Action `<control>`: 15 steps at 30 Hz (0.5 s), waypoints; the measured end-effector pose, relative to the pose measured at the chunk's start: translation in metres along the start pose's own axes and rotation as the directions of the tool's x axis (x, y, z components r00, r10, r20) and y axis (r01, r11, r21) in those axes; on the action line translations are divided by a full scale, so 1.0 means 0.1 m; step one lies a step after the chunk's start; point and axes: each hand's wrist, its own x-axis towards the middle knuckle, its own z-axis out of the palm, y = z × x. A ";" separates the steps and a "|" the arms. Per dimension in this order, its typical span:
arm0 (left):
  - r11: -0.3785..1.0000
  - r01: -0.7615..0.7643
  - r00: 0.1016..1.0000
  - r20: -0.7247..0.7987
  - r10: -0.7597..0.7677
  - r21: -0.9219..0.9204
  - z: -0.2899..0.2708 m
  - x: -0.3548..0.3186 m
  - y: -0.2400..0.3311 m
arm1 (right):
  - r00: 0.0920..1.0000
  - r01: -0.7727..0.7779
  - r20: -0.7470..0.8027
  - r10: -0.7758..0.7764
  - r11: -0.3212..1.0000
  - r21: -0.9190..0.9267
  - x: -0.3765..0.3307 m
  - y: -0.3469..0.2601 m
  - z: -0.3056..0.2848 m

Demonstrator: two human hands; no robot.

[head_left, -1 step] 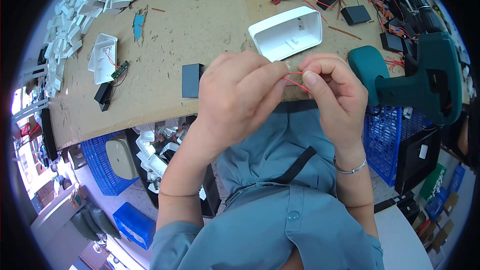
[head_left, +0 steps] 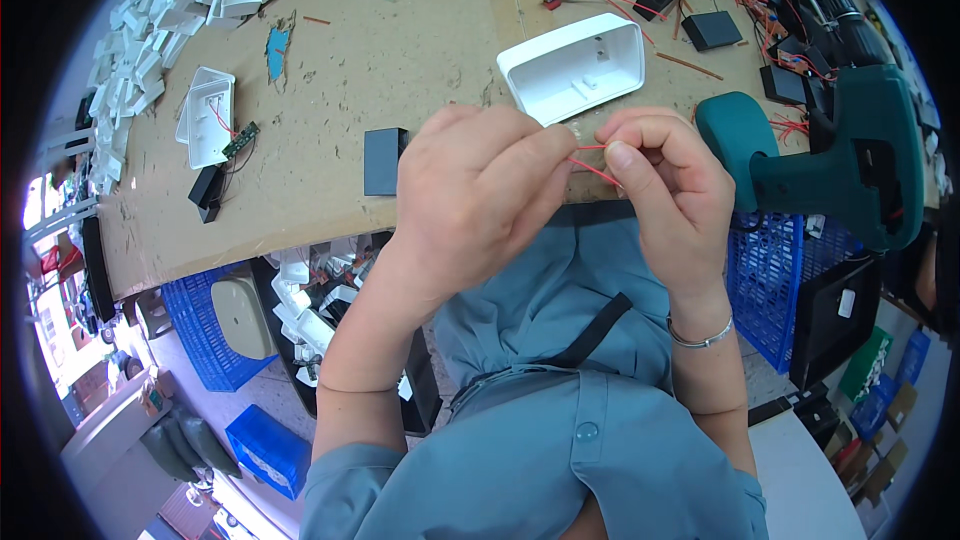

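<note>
Pinched between thumb and fingertips of both the left hand [head_left: 480, 190] and the right hand [head_left: 665, 180], a thin red wire [head_left: 592, 162] spans the small gap between them, just above the near edge of the workbench [head_left: 400, 50]. It looks light, limp and easily kinked, so it is probably best held close to its ends. A white plastic case [head_left: 572, 67] lies just behind the hands, and a teal power drill [head_left: 830, 155] sits to the right.

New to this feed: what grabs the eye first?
Both hands at centre, left hand and right hand, pinching a thin red wire between them. Just beyond lies an open white plastic housing on the cardboard-covered bench; a teal cordless drill lies at the right.
</note>
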 end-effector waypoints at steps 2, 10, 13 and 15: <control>0.993 -0.092 0.996 -0.014 0.093 0.081 0.01 -0.03 -0.02 | 1.000 0.003 0.016 -0.002 1.000 -0.023 0.01 0.01 0.01; 0.979 0.175 0.972 -0.138 -0.188 -0.101 0.13 0.01 0.04 | 0.984 -0.065 -0.176 0.016 0.960 -0.273 0.19 0.08 -0.02; 0.990 0.134 0.980 -0.142 -0.139 -0.049 0.18 0.01 0.06 | 0.980 0.068 -0.161 -0.115 0.960 -0.271 0.20 0.18 -0.02; 0.990 0.137 0.978 -0.158 -0.139 -0.026 0.23 -0.01 0.06 | 0.973 0.075 -0.192 -0.131 0.959 -0.273 0.17 0.16 -0.01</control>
